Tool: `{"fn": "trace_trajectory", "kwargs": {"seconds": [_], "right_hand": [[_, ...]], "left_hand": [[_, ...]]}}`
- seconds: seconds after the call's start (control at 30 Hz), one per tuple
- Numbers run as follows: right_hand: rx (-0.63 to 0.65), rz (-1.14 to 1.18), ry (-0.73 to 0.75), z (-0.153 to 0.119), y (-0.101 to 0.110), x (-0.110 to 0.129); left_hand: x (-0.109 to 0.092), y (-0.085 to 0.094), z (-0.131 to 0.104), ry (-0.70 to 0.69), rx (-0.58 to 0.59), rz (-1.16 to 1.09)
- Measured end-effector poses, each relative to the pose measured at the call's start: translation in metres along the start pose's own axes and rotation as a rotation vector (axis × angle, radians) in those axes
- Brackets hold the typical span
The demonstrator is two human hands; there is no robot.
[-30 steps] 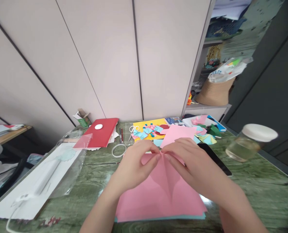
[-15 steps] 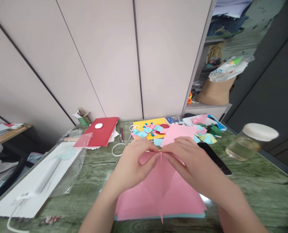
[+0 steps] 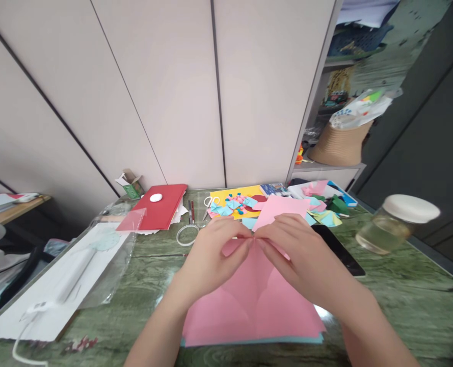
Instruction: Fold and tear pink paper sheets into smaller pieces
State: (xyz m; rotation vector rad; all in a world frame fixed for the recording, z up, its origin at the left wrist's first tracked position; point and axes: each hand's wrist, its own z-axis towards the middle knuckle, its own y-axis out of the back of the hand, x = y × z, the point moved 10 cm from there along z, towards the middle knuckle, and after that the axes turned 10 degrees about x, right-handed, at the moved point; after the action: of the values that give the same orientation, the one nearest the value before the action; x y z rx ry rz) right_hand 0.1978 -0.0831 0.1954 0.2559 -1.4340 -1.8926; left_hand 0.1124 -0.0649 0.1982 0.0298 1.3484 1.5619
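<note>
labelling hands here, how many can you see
2: the left hand, near the centre, and the right hand, just right of it, close together above the pink paper. No others show, though some may be hidden.

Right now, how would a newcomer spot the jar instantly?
Start at the green table, then the right hand pinching pink paper. Past the flat black device beside that hand, farther right, stands the jar. Unlike that device, it is clear, holds pale liquid and wears a white lid.
</note>
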Motion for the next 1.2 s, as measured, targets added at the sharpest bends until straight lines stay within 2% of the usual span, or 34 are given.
{"fn": "trace_trajectory", "kwargs": {"seconds": [0.33,0.67,0.8,1.0,1.13,1.2], "right_hand": [[-0.191,0.01,0.049,0.0,0.015,0.006],[-0.26,0.035,0.037,-0.001,0.016,0.005],[-0.193,0.102,-0.016,0.002,0.014,-0.002],[0.044,0.19,-0.166,0.005,0.003,-0.032],[0.051,0.18,-0.17,0.007,0.004,-0.041],[0.048,0.165,-0.165,0.008,0.004,-0.044]], "left_hand": [[-0.002,0.003,-0.002,-0.053,-0.115,-0.007],[-0.003,0.003,-0.004,-0.091,-0.199,0.004],[0.001,0.004,-0.002,-0.046,-0.177,-0.01],[0.019,0.006,0.003,0.106,-0.065,-0.034],[0.038,0.0,0.005,0.199,0.076,-0.025],[0.047,0.002,0.004,0.228,0.084,-0.034]]}}
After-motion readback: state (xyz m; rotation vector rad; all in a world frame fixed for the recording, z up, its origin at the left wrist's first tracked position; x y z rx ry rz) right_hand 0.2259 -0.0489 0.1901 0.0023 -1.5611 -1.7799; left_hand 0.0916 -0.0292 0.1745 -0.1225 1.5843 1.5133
